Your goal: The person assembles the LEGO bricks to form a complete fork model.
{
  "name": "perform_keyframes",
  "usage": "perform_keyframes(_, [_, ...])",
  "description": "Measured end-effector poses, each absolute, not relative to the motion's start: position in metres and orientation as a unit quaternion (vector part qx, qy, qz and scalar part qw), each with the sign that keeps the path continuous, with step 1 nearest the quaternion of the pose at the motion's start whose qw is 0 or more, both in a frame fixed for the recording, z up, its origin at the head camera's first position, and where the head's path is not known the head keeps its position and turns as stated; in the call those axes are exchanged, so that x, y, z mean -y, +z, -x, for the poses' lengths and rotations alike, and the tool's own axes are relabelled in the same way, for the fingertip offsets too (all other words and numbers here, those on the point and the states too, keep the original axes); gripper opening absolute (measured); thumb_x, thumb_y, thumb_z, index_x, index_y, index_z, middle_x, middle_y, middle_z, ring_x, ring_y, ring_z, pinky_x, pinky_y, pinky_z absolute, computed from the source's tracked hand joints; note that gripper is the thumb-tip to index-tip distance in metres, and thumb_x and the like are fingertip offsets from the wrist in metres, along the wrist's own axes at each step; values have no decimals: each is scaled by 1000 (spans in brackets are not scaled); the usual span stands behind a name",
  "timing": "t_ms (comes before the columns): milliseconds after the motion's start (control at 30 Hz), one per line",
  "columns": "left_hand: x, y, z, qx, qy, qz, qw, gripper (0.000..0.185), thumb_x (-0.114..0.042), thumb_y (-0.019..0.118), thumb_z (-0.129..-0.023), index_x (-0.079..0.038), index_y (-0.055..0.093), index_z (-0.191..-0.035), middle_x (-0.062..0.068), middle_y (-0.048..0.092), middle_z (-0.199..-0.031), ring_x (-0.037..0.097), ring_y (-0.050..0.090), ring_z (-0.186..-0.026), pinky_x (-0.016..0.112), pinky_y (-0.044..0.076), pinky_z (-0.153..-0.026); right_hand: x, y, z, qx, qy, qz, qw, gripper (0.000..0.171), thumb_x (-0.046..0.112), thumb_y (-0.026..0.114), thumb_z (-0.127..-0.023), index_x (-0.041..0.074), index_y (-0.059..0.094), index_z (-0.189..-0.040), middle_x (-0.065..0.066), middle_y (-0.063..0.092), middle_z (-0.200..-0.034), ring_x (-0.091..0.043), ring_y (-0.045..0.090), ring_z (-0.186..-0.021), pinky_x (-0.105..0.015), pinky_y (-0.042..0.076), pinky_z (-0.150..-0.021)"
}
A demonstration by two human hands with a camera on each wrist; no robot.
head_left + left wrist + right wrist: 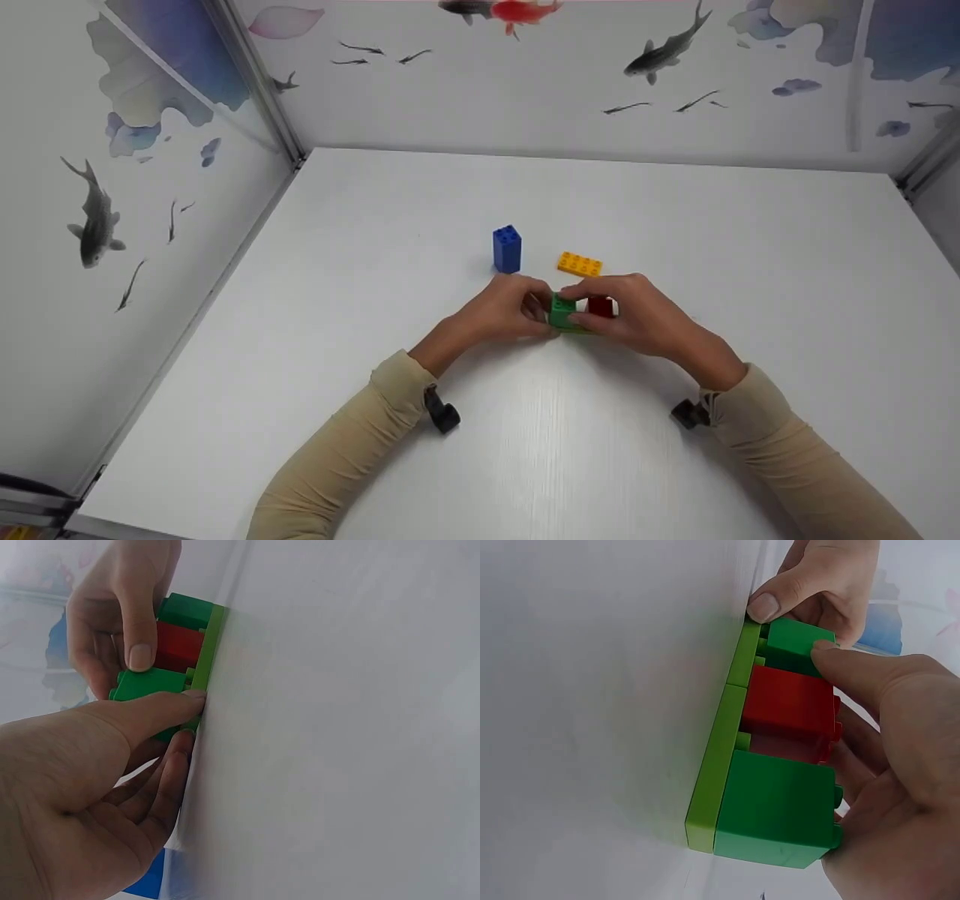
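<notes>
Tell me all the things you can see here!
Green bricks: two, dark green, on the plate at either side of the red brick.
Red brick: one, red, middle of the plate.
Plate: light green, flat on the table under the bricks; count unclear.
Blue brick: one, blue, upright, beyond the hands.
Yellow brick: one, flat, right of the blue brick.
Table: one, white.
Left hand: pinches a green brick.
Right hand: holds the bricks.
</notes>
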State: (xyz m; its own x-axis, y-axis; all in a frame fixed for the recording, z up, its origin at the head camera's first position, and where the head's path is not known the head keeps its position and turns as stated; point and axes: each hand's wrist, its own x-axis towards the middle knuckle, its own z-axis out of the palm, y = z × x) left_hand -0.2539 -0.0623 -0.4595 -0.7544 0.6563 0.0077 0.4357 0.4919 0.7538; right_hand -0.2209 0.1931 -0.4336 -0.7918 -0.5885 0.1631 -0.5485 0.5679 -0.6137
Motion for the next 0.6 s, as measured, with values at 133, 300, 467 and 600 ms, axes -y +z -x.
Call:
perform_keyframes(133, [62,-459,253,-853,389,-318,144,28,-15,88,-91,-9,79,-117,4,79,-106,10,72,-90,22,61,-85,-193,-433,221,-886,-332,323,27,34,14,83,-97,20,79,-131,7,79,-105,-15,60,-79,-26,54,-70])
perform_keyframes(300, [61,-458,253,-853,390,-315,144,29,-15,88,-91,-9,79,-118,4,79,-107,11,72,-91,22,61,-85,-193,-432,220,-887,-330,323,25,34,13,83,-97,19,80,-130,5,79,-102,-16,60,-77,-23,53,-68])
perform_keyframes(467, [61,-458,252,-855,391,-307,149,30,-16,88,-91,-10,79,-119,3,79,-108,11,72,-91,22,61,-86,-192,-432,219,-893,-316,319,22,36,15,85,-96,21,80,-131,5,81,-106,-14,59,-78,-21,53,-70])
perform_keyframes(600, [61,-458,253,-855,390,-307,149,30,-16,88,-91,-10,78,-119,3,79,-108,11,72,-92,22,61,-86,-192,-431,218,-897,-306,318,17,37,15,86,-95,21,80,-131,5,82,-108,-14,59,-77,-21,52,-69])
